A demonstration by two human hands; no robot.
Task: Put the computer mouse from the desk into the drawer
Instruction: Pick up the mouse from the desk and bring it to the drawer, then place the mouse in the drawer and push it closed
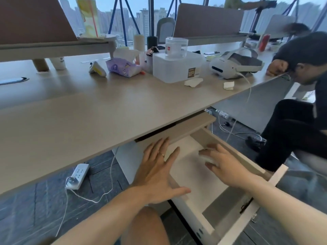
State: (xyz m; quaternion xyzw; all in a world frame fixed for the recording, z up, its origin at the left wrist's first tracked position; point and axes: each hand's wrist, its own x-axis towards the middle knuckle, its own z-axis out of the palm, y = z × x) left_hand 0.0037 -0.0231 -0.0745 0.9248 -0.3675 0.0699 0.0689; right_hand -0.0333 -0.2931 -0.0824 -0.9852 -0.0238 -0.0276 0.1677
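Observation:
The white drawer [192, 207] stands pulled out under the pale wooden desk [88, 110]. My right hand [224, 165] reaches inside it near the back, its fingers curled over a white computer mouse [208, 159], which shows only partly between them. My left hand [157, 174] hovers flat with fingers spread over the drawer's left wall, holding nothing; a ring is on one finger.
On the desk stand a tissue pack [123, 67], a white box [177, 68] with a clear jar [176, 47] on top, and a VR headset [235, 63]. A person [300, 96] sits at the right. A power strip [77, 175] and cables lie on the floor.

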